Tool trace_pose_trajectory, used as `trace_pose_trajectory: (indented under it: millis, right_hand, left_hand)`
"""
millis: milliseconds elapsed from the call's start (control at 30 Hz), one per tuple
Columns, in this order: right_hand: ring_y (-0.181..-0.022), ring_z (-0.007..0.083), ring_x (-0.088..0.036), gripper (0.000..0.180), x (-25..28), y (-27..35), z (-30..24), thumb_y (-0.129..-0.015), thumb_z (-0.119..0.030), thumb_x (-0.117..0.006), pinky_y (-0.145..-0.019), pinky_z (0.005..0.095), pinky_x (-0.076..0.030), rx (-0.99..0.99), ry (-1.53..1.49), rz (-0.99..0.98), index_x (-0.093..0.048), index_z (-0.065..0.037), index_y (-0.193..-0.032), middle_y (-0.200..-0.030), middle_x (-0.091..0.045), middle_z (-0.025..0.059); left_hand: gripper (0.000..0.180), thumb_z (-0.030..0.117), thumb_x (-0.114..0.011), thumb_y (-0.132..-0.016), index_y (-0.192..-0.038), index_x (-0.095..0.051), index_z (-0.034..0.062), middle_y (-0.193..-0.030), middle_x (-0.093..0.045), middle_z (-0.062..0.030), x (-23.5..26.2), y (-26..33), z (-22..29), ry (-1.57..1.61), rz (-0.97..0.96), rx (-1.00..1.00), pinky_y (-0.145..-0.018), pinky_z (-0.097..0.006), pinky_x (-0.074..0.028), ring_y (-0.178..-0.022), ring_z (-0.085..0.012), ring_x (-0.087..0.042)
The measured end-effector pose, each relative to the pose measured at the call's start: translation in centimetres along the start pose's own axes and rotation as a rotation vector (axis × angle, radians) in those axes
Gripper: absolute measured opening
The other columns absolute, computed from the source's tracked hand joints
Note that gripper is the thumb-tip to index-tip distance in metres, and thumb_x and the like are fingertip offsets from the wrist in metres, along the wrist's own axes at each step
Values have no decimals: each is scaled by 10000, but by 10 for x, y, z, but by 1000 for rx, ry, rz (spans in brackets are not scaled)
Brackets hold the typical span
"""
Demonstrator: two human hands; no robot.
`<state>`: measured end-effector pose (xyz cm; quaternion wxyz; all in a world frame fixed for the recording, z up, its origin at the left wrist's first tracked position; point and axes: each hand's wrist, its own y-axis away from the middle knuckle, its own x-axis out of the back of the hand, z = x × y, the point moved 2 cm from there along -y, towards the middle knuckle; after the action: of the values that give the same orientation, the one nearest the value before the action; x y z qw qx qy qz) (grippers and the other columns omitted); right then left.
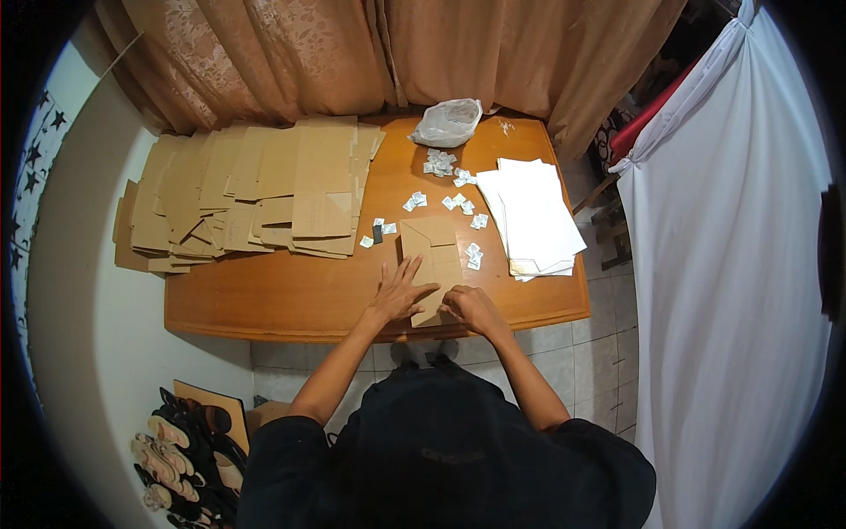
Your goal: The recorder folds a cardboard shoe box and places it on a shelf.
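Observation:
A small brown cardboard box (432,256), folded into a narrow oblong, lies at the near middle of the table. My left hand (402,293) rests on its left side, fingers spread and thumb pointing right across the cardboard. At the near right edge of the box is my right hand (473,309), its fingers curled in against the cardboard; the fingertips are partly hidden. Several small white packets (474,257) are scattered beyond and right of the box. A small dark piece (377,234) sits among packets to the left.
Flat cardboard pieces (322,194) overlap in a big pile on the left of the wooden table (264,300). White sheets (533,212) are stacked at right. A clear plastic bag (448,123) stands at the back. Shoes (189,450) are on the floor at lower left; a white cloth (714,264) hangs at right.

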<state>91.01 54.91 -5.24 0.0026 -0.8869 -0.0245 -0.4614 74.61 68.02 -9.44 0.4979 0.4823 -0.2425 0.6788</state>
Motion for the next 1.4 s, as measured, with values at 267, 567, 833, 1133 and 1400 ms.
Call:
trace_pose_trajectory:
  millis: [267, 567, 833, 1133, 1400]
  right_hand:
    - [-890, 360, -635, 255, -20, -2, 17, -905, -300, -701, -771, 463, -512, -217, 80, 187, -710, -48, -937, -885, -649, 152]
    - [-944, 353, -611, 238, -43, -8, 28, -847, -280, -756, -821, 448, -518, -310, 61, 268, -740, -65, -947, -963, -654, 163]
    - [-1046, 376, -508, 384, -42, -7, 13, -830, -313, -779, -913, 470, -448, -316, 183, 331, -683, -94, -1131, -1205, -552, 139]
    - [-1234, 466, -485, 929, -57, 6, 15, -878, -526, -703, -1019, 513, -437, -798, -120, 280, -311, 54, -1488, -1373, -466, 314]
    - [-1312, 510, -439, 1016, -85, 6, 42, -923, -551, -618, -1104, 501, -377, -566, -187, 412, -179, 155, -1506, -1468, -382, 387]
  left_hand:
    - [632, 374, -824, -762, -1330, -548, 367, -1622, -199, -171, -5, -10, -5, 35, -40, -6, -1086, -775, -262, -1470, -500, -193]
    - [657, 340, -833, -761, -1343, -528, 338, -1610, -210, -193, -14, -8, -12, 49, 34, -79, -1081, -738, -301, -1436, -527, -232]
    - [654, 291, -839, -753, -1338, -547, 328, -1631, -157, -158, -11, -6, -13, 76, 7, -66, -1097, -742, -295, -1461, -505, -174]
    - [657, 310, -846, -743, -1331, -555, 334, -1626, -177, -154, -22, -9, -18, 141, 56, -116, -1103, -747, -276, -1466, -501, -159]
    - [647, 394, -828, -760, -1347, -557, 361, -1605, -238, -153, -7, -6, -15, 112, 66, -119, -1100, -717, -277, -1469, -470, -180]
